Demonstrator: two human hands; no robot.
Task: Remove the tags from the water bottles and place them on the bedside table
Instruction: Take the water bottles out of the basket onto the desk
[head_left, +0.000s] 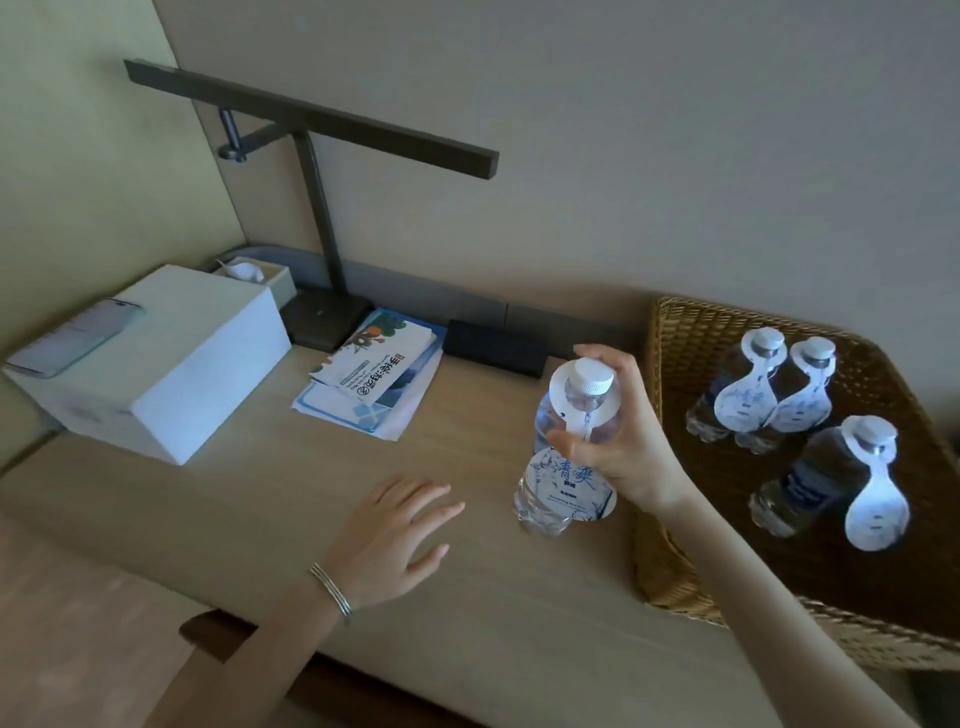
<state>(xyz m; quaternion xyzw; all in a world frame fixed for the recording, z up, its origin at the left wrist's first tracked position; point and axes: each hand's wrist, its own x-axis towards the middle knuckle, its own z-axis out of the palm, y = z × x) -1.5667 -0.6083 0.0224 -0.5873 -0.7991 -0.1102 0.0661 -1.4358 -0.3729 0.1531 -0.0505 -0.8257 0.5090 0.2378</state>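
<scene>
Right hand (618, 441) fingers wrap the tagged bottle (563, 447) at frame centre-right, upright over the bedside table (311, 499); left hand (395, 535) flat, fingers spread, empty; step: tag (569, 483) removal, next likely lifting its ring over the cap.

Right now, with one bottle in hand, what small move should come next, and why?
Probably the left hand should reach over and lift the tag off over the cap. The right hand grips the bottle by its neck, the tag still hangs there, and the left hand lies open and free above the table.
</scene>
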